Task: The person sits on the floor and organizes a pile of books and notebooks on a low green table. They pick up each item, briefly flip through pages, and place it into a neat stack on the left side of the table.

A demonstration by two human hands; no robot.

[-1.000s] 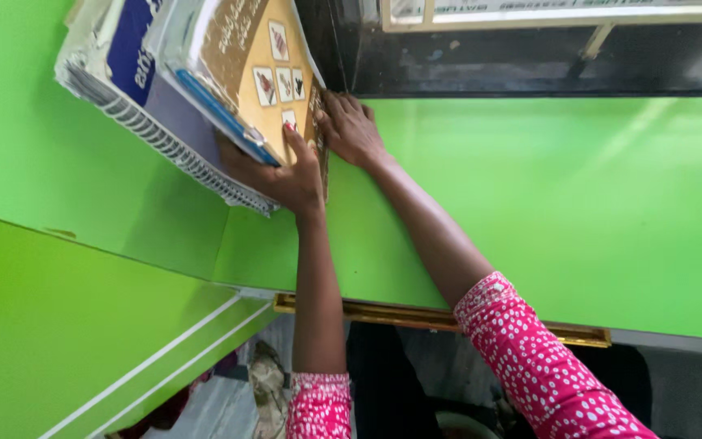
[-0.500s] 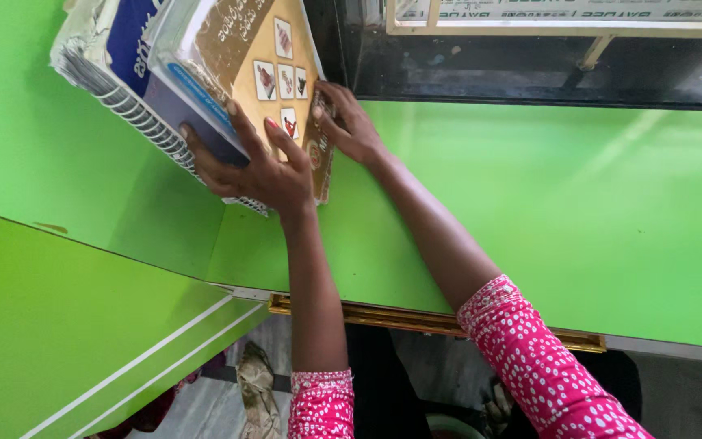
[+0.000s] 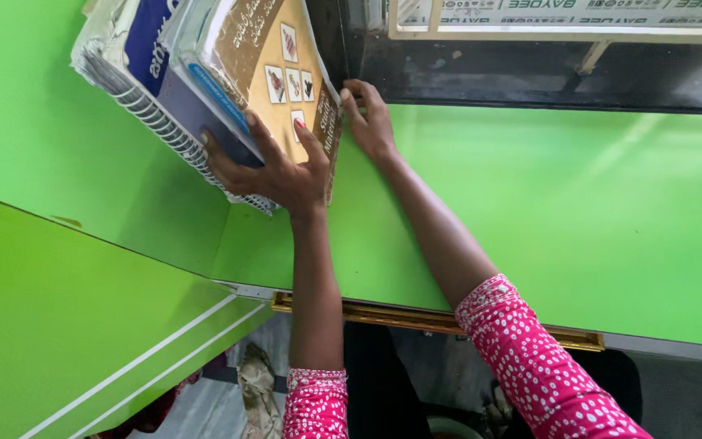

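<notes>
1. Green fills nearly everything: one broad, glossy green counter runs across the scene, and a second green panel with two white stripes slants along the near left.
2. At the far edge sits a dark ledge, with one pale frame above it carrying printed strips.
3. One brass-coloured strip lines the counter's near edge; below it the floor is dim and hard to read.
4. Now the stack: it lies at the far left of the counter, tilted, and I count three books, though more may hide underneath.
5. Lowest is one spiral notebook, its wire binding facing near-left; one blue-edged book lies over it; one tan book with small picture squares is on top.
6. Two hands, both the person's own, both in pink dotted sleeves.
7. Left hand: fingers spread wide, pressed flat over the near end of the stack, thumb toward the spiral side, gripping the books.
8. Right hand: fingers flat and close together on the counter, fingertips touching the tan book's right edge.
9. My read: the stack is being squared up, one hand clamping, the other nudging the edge.
10. A next move would call for a firm left grip and an even push from the right, so the top book does not slide off the tilt.
</notes>
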